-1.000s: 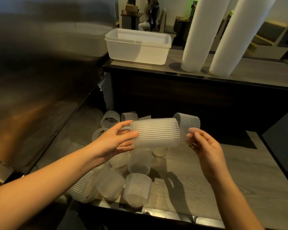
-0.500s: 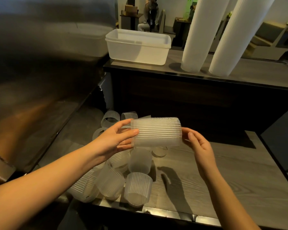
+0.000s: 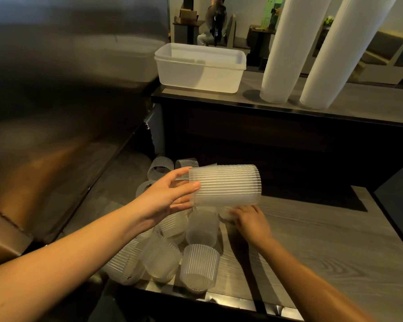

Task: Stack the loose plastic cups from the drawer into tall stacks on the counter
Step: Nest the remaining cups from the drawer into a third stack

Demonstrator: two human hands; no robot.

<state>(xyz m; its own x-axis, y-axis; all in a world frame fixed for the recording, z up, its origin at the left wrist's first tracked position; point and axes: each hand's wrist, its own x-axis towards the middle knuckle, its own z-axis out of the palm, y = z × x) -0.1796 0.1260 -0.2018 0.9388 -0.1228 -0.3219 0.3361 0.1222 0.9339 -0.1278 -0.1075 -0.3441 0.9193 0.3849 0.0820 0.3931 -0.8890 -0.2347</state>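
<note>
Alignment is mattering most: the left hand (image 3: 163, 201) is gripping the short nested stack (image 3: 226, 184) sideways above the drawer (image 3: 312, 240) near its left edge, while the right hand (image 3: 251, 220) is touching a loose cup (image 3: 224, 212), grasp unclear, needing a straight feed.

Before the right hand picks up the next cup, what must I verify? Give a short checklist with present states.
1. Left hand holds the short stack of ribbed translucent plastic cups: ok.
2. Right hand reaches a loose ribbed cup below the stack: ok.
3. Its grip on that cup is closed: cannot tell.
4. More loose cups lie in the wooden drawer: ok.
5. Bare grey counter beside the two tall white cup stacks: ok.
</note>
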